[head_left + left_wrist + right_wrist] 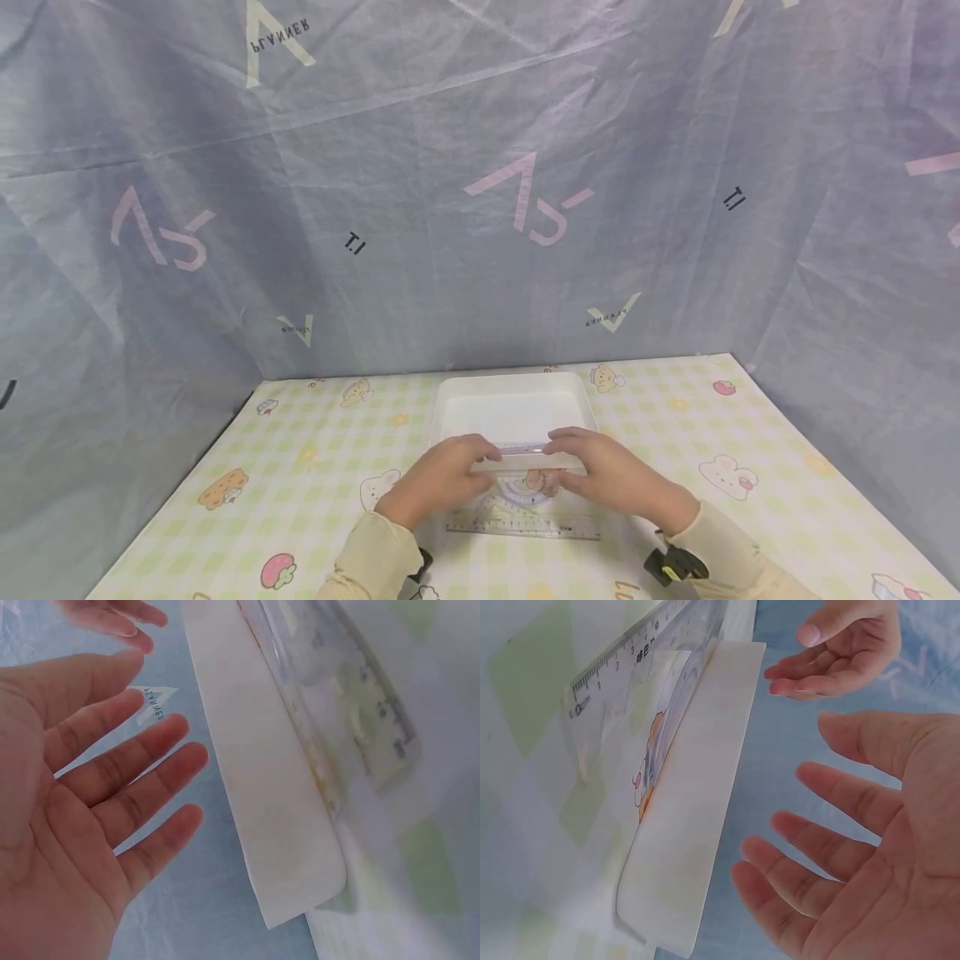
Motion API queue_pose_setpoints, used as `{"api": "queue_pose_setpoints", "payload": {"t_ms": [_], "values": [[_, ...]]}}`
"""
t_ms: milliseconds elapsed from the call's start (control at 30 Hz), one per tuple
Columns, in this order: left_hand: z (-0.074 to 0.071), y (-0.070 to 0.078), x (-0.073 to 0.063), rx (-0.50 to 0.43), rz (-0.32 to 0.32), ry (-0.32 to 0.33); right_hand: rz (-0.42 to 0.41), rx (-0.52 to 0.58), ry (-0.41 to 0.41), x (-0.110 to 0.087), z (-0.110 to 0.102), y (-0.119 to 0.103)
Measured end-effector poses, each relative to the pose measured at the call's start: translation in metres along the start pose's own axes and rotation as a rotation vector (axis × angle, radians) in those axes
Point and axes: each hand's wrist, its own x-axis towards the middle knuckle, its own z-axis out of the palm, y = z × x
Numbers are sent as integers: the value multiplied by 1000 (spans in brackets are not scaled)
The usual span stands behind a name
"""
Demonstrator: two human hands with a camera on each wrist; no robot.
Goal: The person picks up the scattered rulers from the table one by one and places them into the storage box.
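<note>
A white rectangular tray [517, 410] stands on the table. Both hands hover around its near wall, with nothing gripped in either. My left hand [450, 473] is at the left part of that wall, palm facing inward and fingers spread in the left wrist view. Opposite it, my right hand [606, 473] has its fingers loosely extended and apart. Between the fingertips, a thin clear strip [519, 448] shows just inside the near wall. Flat on the cloth in front of the tray lies a transparent triangular ruler [525, 525] with a protractor arc, its long graduated edge towards me.
A green-and-white checked tablecloth [315, 467] with cartoon prints covers the table. Grey-blue fabric [420, 300] with letter prints hangs behind and along both sides. Dark straps [677, 567] sit at the wrists.
</note>
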Motion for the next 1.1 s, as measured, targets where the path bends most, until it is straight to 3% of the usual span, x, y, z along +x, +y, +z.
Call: {"api": "queue_pose_setpoints", "payload": {"t_ms": [267, 567, 800, 1100], "values": [[0, 3, -1, -29, -23, -74, -85, 76, -4, 2, 2, 0], [9, 4, -1, -14, -34, -142, -122, 172, -100, 0, 11, 2], [16, 5, -2, 45, -14, -204, -83, 76, -256, -3, 17, 4], [22, 8, -5, 156, -5, -236, -44, 6, -281, -8, 21, 5]]}}
